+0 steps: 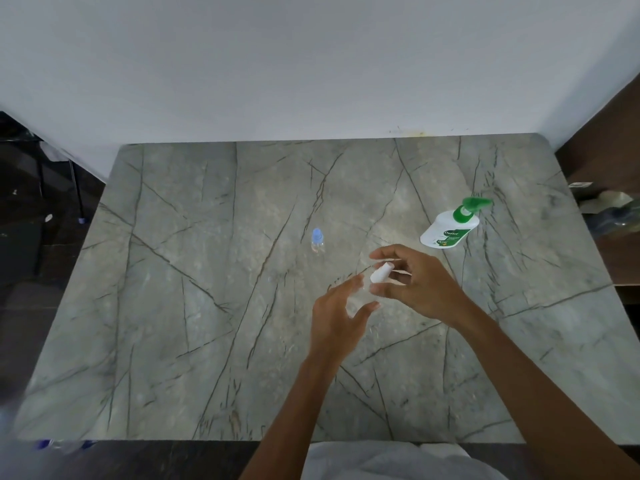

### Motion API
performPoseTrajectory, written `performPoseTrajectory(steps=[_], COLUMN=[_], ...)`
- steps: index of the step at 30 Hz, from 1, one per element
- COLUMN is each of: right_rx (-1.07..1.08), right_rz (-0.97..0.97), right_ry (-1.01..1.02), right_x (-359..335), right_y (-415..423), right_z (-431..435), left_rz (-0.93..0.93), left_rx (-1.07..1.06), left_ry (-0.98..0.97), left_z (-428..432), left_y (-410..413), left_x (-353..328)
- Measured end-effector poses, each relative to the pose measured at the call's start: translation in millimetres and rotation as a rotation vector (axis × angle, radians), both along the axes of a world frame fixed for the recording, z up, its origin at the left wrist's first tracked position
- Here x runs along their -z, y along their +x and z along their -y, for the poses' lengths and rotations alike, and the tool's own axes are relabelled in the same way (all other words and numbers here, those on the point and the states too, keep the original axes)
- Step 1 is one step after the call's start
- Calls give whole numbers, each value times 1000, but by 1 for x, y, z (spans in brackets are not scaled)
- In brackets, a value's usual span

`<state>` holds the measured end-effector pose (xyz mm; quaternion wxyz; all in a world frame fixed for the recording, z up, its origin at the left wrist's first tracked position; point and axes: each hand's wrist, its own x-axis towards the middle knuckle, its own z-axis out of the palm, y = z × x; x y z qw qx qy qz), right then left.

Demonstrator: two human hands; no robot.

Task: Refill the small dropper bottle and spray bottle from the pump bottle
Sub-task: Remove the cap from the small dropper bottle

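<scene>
Right hand [415, 285] pinches small white piece [380, 273], centre-right. Left hand [337, 317] just below, fingers spread; grasp unclear, blurred. Blue-capped dropper bottle [317, 239] stands centre, pump bottle [450, 227] upper right, both apart on marble table [173, 306].

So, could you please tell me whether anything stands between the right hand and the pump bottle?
Nothing visible does: only bare table separates the right hand, which holds a white piece, from the pump bottle. The blue-capped bottle stands to the left.

Showed a grey-green table [207, 306] streaked with dark brown veins, a white pump bottle [450, 226] with green pump and green label, a dropper bottle [317, 239] clear under a blue cap, a white piece [380, 273], a white wall [311, 64].
</scene>
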<state>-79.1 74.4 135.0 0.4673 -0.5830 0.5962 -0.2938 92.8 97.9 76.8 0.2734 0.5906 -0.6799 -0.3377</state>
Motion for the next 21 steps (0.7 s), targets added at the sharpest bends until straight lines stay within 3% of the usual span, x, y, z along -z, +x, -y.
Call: performPoseTrajectory(steps=[5, 11, 14, 18, 21], right_rx=[21, -138, -134, -90, -137], right_rz=[-343, -259, -200, -366, -323], right_ry=[-100, -88, 23, -128, -145], right_x=[2, 5, -1, -1, -1], right_y=[5, -1, -1, 5, 8], right_z=[-1, 4, 5, 10, 12], left_rz=[6, 19, 36, 52, 35], left_rx=[2, 18, 24, 42, 34], left_ry=[-2, -13, -19, -20, -1], left_z=[0, 3, 4, 4, 5], left_y=[-1, 6, 10, 12, 13], left_x=[-1, -1, -2, -4, -1])
